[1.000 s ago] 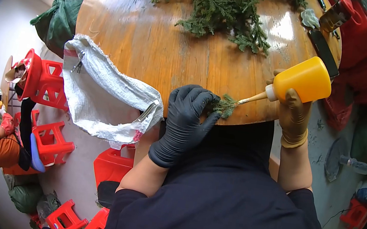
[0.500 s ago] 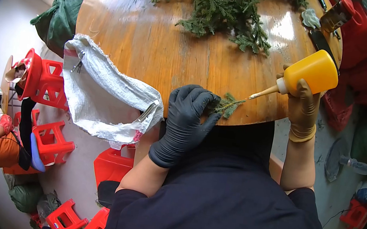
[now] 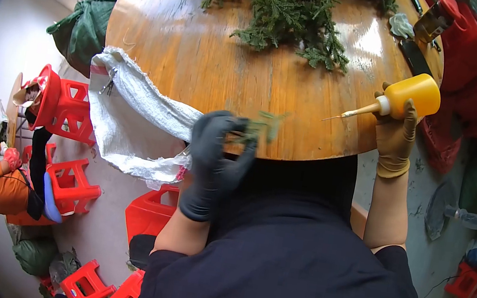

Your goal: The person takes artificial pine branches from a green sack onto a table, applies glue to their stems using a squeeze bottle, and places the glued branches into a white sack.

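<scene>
My left hand [image 3: 216, 164], in a black glove, is blurred by motion above the table's near edge. Its fingers are closed on a small green fir sprig [image 3: 265, 126], also smeared. My right hand [image 3: 395, 132], in a tan glove, grips a yellow squeeze bottle [image 3: 413, 96] lying nearly sideways, its thin tapered nozzle pointing left and slightly down over the wood. The nozzle tip and the sprig are apart. Just left of my left hand hangs an open white woven sack [image 3: 132, 118] at the table edge.
A pile of fir branches [image 3: 292, 18] lies at the far side of the round wooden table [image 3: 184, 57]. A black object [image 3: 415, 57] and crumpled white glove-like item [image 3: 402, 25] lie at right. Red stools [image 3: 70, 182] stand left, near a seated person [image 3: 4, 188] in orange.
My left hand has moved left with the sprig, away from the nozzle. My right hand has shifted the bottle slightly; the nozzle no longer meets the sprig.
</scene>
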Demonstrator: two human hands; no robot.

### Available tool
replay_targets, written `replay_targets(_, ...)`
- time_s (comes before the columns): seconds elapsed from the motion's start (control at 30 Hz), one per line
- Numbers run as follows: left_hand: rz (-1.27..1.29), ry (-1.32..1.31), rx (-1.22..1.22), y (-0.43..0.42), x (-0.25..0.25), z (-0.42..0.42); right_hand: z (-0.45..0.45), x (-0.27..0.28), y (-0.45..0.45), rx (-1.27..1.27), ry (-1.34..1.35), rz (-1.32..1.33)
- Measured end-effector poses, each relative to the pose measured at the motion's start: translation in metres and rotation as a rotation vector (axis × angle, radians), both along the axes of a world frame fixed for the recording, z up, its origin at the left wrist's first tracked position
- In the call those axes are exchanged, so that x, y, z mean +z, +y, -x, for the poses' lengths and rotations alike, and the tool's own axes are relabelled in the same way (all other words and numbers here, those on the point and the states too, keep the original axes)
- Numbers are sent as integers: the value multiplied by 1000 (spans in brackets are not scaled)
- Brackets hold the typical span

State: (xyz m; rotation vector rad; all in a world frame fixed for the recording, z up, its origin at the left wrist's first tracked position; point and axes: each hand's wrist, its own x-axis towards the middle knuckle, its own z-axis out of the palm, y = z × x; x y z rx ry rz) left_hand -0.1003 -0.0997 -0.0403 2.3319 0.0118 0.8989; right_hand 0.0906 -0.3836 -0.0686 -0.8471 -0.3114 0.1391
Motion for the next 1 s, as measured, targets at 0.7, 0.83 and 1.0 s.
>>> replay_targets(0.7,-520,181,-105,-36,18,-167,-17,-15,-10,-36,115,-285)
replay_targets(0.83,-467,242,-138,-27,11,-149,-13,-14,-9,-58,135,-304)
replay_targets(1.0,-319,290,-245,-8,17,-74,-10,-11,-10,-36,108,-267)
